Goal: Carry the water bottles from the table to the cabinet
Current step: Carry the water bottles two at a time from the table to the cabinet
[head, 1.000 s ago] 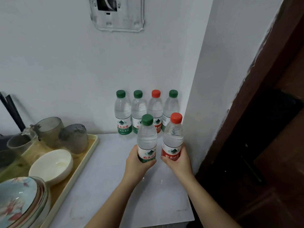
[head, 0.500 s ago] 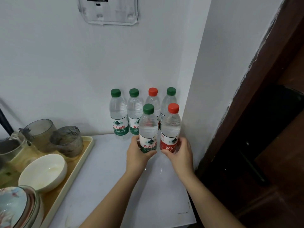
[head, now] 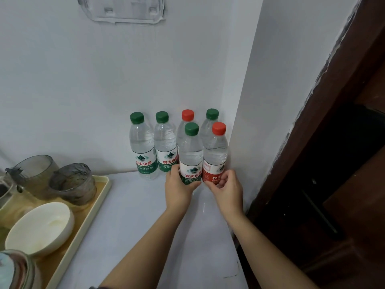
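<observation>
On my feed the green-capped bottle (head: 190, 151) and the red-capped bottle (head: 215, 151) look like clear, glossy plastic with shiny printed film labels and duller plastic caps, as do the four bottles (head: 141, 142) behind. The desk (head: 135, 215) is smooth and white with a faint sheen, and on it I see a cream tray (head: 91, 207) with a wood-look floor, a glossy white bowl (head: 41, 226) and smoky translucent cups (head: 73, 184). The wall (head: 83, 80) is matt paint, rough and chipped where it meets the dark wooden door frame (head: 333, 101).
</observation>
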Demonstrator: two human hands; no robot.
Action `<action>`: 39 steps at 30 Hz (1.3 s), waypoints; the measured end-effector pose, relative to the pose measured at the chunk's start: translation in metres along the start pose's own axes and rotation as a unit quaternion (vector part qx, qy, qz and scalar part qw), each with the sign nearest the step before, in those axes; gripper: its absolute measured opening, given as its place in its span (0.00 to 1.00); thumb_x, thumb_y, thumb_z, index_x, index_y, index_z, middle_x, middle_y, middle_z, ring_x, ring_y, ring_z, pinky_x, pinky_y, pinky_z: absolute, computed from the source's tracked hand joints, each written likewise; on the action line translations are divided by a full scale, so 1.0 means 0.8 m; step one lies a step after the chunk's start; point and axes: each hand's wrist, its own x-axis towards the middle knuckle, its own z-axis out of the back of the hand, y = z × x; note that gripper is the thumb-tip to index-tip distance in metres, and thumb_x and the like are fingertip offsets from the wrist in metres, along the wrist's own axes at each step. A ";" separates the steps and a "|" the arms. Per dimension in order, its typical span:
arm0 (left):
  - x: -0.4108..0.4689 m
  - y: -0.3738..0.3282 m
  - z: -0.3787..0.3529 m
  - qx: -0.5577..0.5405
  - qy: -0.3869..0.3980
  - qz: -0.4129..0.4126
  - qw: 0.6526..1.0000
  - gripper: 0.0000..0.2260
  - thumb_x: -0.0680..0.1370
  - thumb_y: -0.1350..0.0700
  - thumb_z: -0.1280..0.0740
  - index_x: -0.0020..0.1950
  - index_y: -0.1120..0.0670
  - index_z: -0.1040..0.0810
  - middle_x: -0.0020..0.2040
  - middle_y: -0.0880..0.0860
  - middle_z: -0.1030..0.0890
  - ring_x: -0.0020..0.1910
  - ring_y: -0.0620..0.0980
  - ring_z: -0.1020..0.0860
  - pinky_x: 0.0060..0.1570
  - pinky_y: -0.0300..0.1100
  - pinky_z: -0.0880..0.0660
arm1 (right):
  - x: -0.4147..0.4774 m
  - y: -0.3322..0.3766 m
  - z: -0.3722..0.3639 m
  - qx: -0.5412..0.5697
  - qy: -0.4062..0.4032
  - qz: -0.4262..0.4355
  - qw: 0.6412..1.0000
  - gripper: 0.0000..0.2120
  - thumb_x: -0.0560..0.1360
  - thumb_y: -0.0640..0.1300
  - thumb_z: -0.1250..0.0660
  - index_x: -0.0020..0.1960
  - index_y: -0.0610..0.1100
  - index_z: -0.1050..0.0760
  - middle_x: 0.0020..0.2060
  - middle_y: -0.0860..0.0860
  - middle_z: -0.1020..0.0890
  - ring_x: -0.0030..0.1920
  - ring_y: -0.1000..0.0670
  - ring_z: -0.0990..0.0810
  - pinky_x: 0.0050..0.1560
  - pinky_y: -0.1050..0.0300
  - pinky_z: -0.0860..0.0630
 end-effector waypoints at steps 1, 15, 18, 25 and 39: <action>-0.001 0.000 -0.001 0.001 -0.003 -0.004 1.000 0.30 0.63 0.57 0.19 0.61 0.53 0.27 0.55 0.53 0.23 0.54 0.52 0.23 0.56 0.49 0.24 | -0.001 0.000 -0.001 0.002 -0.003 0.000 1.000 0.23 0.63 0.47 0.19 0.40 0.46 0.34 0.31 0.50 0.25 0.32 0.50 0.27 0.35 0.54 0.29; -0.002 -0.003 0.004 0.031 0.018 -0.019 0.999 0.31 0.65 0.57 0.20 0.64 0.56 0.28 0.58 0.56 0.24 0.58 0.54 0.25 0.55 0.42 0.28 | -0.002 0.003 0.003 -0.028 0.012 -0.002 1.000 0.22 0.65 0.51 0.20 0.41 0.50 0.35 0.35 0.50 0.23 0.36 0.48 0.24 0.35 0.54 0.28; -0.005 -0.003 0.012 0.062 0.058 -0.023 0.996 0.35 0.67 0.54 0.21 0.69 0.55 0.33 0.64 0.55 0.27 0.63 0.53 0.27 0.58 0.41 0.30 | -0.007 0.006 0.012 -0.108 0.046 -0.020 0.993 0.21 0.67 0.54 0.23 0.47 0.50 0.33 0.43 0.52 0.22 0.44 0.47 0.22 0.38 0.55 0.28; -0.062 0.014 0.054 0.318 0.074 0.002 0.945 0.43 0.74 0.39 0.32 0.79 0.56 0.50 0.77 0.57 0.42 0.77 0.58 0.45 0.74 0.53 0.45 | -0.054 0.003 0.053 -0.333 0.231 -0.003 0.914 0.38 0.73 0.63 0.34 0.76 0.49 0.43 0.72 0.44 0.34 0.72 0.41 0.37 0.68 0.45 0.35; -0.370 0.055 0.155 0.392 -0.076 0.215 0.892 0.38 0.76 0.31 0.54 0.78 0.54 0.41 0.78 0.58 0.42 0.78 0.61 0.48 0.73 0.62 0.49 | -0.205 0.076 0.037 -0.315 0.540 0.340 0.702 0.36 0.78 0.65 0.47 0.79 0.55 0.60 0.79 0.48 0.62 0.77 0.42 0.66 0.73 0.34 0.63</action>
